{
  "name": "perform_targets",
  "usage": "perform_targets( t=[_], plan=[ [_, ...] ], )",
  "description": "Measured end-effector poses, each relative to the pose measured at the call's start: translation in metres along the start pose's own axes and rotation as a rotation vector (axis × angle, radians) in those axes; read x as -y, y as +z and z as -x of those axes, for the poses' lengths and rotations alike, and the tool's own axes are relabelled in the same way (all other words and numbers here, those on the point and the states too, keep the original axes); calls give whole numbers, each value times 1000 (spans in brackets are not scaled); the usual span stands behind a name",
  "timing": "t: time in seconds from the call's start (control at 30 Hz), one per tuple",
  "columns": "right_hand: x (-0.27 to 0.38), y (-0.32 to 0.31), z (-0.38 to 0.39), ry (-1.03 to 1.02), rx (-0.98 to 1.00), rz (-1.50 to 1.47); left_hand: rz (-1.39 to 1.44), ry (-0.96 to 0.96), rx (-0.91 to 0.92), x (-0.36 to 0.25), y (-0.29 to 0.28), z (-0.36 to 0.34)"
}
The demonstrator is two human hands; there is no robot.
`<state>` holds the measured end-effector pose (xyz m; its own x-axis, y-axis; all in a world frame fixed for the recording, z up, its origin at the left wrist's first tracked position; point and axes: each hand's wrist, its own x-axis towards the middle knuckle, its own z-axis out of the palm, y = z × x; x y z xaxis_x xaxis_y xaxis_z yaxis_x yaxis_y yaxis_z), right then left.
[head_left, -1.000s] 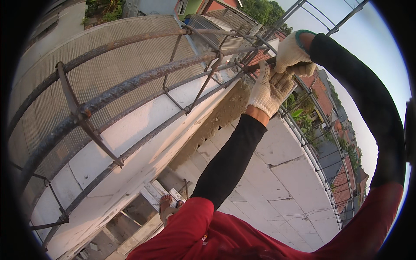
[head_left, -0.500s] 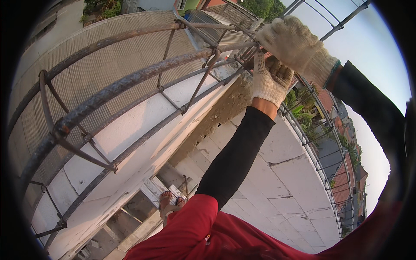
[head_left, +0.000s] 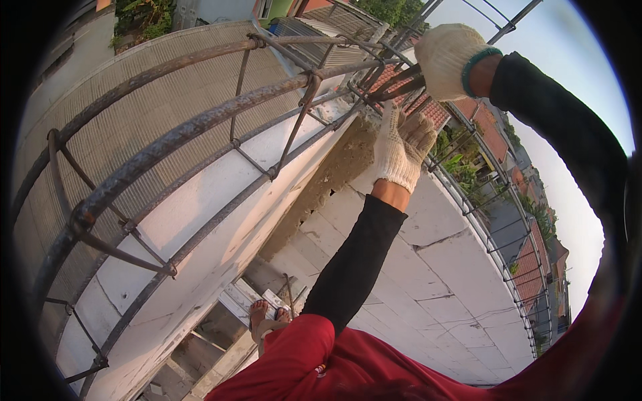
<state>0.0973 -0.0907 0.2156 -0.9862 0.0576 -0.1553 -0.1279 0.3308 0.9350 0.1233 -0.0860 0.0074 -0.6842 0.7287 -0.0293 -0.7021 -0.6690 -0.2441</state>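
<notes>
At the corner where the rebar cages meet, my right hand (head_left: 452,61), in a white knit glove, is closed round a dark two-armed metal tool that looks like pincers (head_left: 404,83). The tool reaches left to the crossing bars; its tip is hard to make out among them. Just below it is my left hand (head_left: 403,146), gloved too, with soiled fingers apart and thumb raised; I see nothing held in it. The rusty rebar cage (head_left: 194,130), with tied square stirrups, curves away to the left.
A white block wall (head_left: 441,267) with a mortared corner (head_left: 351,154) lies under the cages. Another rebar cage (head_left: 501,247) runs down the right. My sandalled feet (head_left: 259,313) stand on a narrow support far below. A corrugated roof (head_left: 160,87) lies beyond the left wall.
My right hand has turned and moved slightly right, showing the dark tool. My left hand has dropped a little down and left, away from the right hand. The view has shifted slightly.
</notes>
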Motion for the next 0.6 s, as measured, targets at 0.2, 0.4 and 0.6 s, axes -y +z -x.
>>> perform_targets(
  t=[0.2,0.4,0.6],
  plan=[
    [-37,17,-40,187,843,-685,140,-165,365,-9,15,-3],
    [-1,-26,-17,209,616,-453,175,-67,377,9,11,-20],
    [11,12,8,-209,-517,153,267,9,295,12,25,-10]
  ],
)
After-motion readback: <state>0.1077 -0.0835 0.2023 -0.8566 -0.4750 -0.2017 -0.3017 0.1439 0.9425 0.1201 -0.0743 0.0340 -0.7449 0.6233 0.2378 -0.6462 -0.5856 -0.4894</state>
